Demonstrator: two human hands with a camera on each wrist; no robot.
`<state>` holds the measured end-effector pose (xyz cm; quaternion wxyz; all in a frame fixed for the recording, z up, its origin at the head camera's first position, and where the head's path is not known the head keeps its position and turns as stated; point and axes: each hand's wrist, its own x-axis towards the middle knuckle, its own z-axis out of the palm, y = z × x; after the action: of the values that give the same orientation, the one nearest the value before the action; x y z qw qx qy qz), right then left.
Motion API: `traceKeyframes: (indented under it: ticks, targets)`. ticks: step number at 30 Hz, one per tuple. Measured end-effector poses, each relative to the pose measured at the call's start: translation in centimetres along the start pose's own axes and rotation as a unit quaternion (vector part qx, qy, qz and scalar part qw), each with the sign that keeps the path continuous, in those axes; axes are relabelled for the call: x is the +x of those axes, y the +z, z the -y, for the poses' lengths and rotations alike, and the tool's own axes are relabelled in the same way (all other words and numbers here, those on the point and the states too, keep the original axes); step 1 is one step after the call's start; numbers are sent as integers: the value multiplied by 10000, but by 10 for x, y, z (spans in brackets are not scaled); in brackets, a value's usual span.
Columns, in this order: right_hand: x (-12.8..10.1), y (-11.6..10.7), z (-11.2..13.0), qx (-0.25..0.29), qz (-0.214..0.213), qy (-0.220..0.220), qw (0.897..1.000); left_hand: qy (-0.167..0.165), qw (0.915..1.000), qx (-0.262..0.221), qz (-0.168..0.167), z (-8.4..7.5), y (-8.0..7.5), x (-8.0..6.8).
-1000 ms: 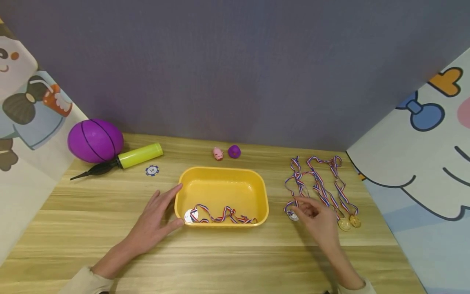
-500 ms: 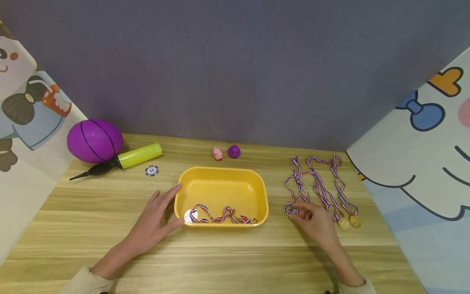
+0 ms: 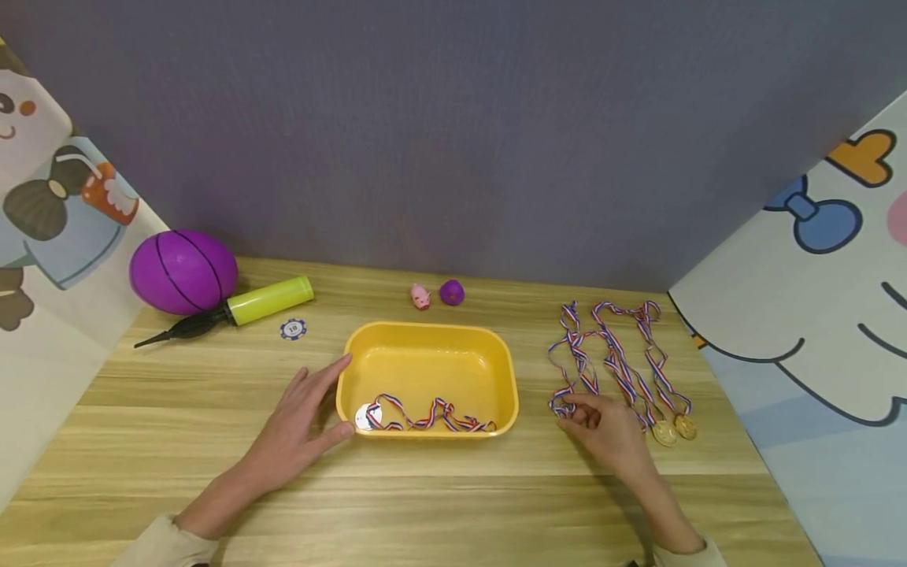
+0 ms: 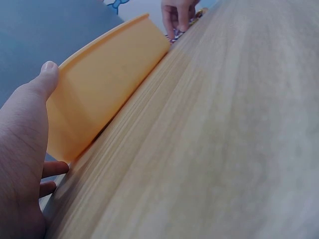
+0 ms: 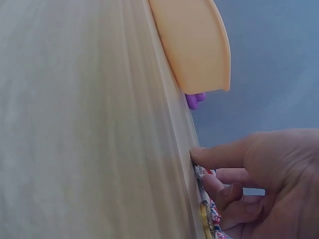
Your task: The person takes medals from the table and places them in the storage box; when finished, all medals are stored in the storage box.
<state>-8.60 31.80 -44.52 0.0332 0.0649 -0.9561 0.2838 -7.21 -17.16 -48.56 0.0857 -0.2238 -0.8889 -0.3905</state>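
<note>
My left hand (image 3: pixel 294 429) rests against the left end of the yellow tray (image 3: pixel 428 366), fingers spread and fairly straight, the thumb at the near corner. In the left wrist view the thumb (image 4: pixel 49 72) lies on the tray's rim. A silver medal (image 3: pixel 364 417) with a striped ribbon (image 3: pixel 432 413) lies inside along the near wall. To the right of the tray, my right hand (image 3: pixel 612 437) pinches a second silver medal (image 5: pixel 200 179) at the tabletop, thumb and curled fingers at its edge. The hand mostly hides that medal; its red, white and blue ribbon (image 3: pixel 579 358) stretches away behind.
Two gold medals (image 3: pixel 664 433) with ribbons lie just right of my right hand. A pink pig figure (image 3: pixel 420 297) and a purple toy (image 3: pixel 452 292) stand behind the tray. A purple ball (image 3: pixel 184 272), a yellow pump (image 3: pixel 271 301) and a poker chip (image 3: pixel 294 329) are at back left.
My right hand has lowered slightly toward the near side and closed its fingertips on the silver medal. The left hand and the tray have stayed put.
</note>
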Motion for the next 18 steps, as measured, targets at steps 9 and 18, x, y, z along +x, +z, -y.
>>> traceKeyframes:
  ticks: [9,18]
  targets:
    - [3,-3,-2,104,81,117,9998,40,10000,3,-37,2,1,0]
    - [2,1,-3,14,-191,-50,9998,52,10000,21,-37,2,1,0]
